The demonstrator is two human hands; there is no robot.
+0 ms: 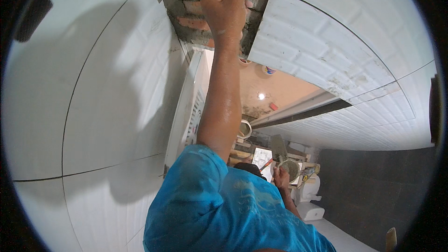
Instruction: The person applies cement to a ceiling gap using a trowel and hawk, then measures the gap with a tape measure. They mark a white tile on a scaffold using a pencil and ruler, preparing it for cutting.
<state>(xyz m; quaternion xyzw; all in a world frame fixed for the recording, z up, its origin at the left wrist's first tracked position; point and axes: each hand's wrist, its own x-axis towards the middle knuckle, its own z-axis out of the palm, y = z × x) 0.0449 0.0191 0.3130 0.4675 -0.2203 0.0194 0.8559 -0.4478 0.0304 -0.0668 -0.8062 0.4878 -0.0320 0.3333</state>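
My left hand [226, 2] is raised at the top, with its fingers curled closed beside bare brick and grey mortar [192, 11]. Whatever lies inside those fingers is hidden. White wall tiles [322, 42] border the bare patch on its right and above. Lower down, my right hand [281, 178] is closed around a trowel [279, 148] whose blade points up and carries grey mortar. Beside that hand stands a round bucket of mortar [293, 170].
White tiles [98, 93] cover the left wall, and a white frame [186, 93] edges the opening under the bare patch. A second bucket [244, 129] sits below my left arm. Wooden planks [242, 149] lie near a white toilet [310, 200]. Dark tiles [373, 186] fill the right.
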